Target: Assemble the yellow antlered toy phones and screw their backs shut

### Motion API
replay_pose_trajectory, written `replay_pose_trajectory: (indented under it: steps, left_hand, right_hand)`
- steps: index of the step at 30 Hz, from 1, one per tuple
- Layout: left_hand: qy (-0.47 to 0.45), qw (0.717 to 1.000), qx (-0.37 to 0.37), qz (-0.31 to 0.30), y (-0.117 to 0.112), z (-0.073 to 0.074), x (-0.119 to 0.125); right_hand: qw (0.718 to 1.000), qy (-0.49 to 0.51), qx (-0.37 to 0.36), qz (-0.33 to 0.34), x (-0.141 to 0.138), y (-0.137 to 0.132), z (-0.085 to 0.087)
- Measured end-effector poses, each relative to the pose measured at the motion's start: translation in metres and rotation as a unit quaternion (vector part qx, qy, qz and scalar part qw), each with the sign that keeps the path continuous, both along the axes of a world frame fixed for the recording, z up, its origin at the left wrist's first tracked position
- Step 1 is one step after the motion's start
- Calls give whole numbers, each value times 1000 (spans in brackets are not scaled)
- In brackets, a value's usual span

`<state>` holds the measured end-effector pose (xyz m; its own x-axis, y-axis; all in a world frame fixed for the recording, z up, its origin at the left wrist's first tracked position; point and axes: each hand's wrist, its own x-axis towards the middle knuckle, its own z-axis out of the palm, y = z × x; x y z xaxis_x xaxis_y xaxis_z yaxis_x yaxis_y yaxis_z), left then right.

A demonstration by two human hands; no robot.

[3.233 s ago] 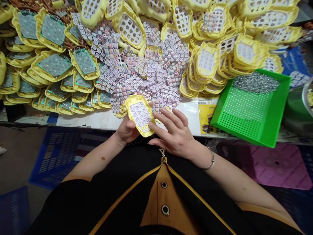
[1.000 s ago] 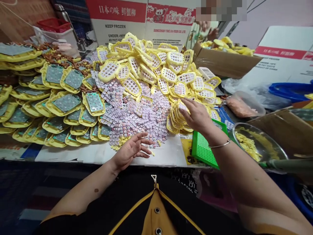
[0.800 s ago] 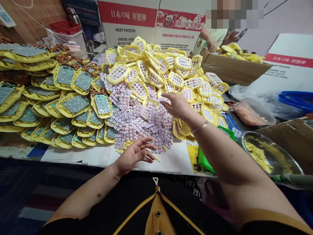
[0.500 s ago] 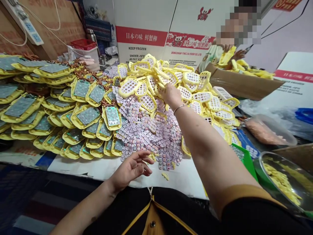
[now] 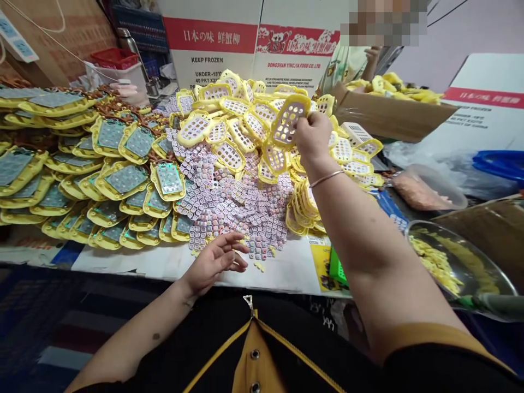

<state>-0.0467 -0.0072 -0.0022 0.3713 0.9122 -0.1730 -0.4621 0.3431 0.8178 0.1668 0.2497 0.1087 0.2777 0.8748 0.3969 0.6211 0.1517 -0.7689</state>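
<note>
From where I stand, the right hand (image 5: 314, 134) pinches a yellow shell (image 5: 287, 121) by its edge, just above and right of the frame's centre, in front of the shell pile (image 5: 254, 126). The left hand (image 5: 213, 263) hovers below centre, loosely spread and holding nothing, beside the key sheets (image 5: 235, 201). With shells heaped so loosely, a snag could start a slide onto those sheets; the one-sided grip might let the shell twist loose.

White-topped table (image 5: 286, 270); lilac keypads (image 5: 266, 213) heaped; yellow casings (image 5: 302, 206) piled left, right.
</note>
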Motion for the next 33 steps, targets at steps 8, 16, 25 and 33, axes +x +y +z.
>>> replay_pose_trajectory:
  steps: [8, 16, 25, 33]
  left_hand:
    - [-18, 999, -13, 50, -5, 6, 8]
    - [161, 939, 267, 144, -6, -22, 17]
    - [186, 853, 395, 284, -10, -1, 3]
    - [-7, 940, 99, 327, -6, 26, -30]
  right_hand:
    - [908, 312, -131, 246, -19, -125, -51]
    - [758, 555, -271, 210, -49, -217, -80]
    - [685, 455, -427, 375, -58, -253, -92]
    - [923, -158, -34, 350, -14, -229, -118]
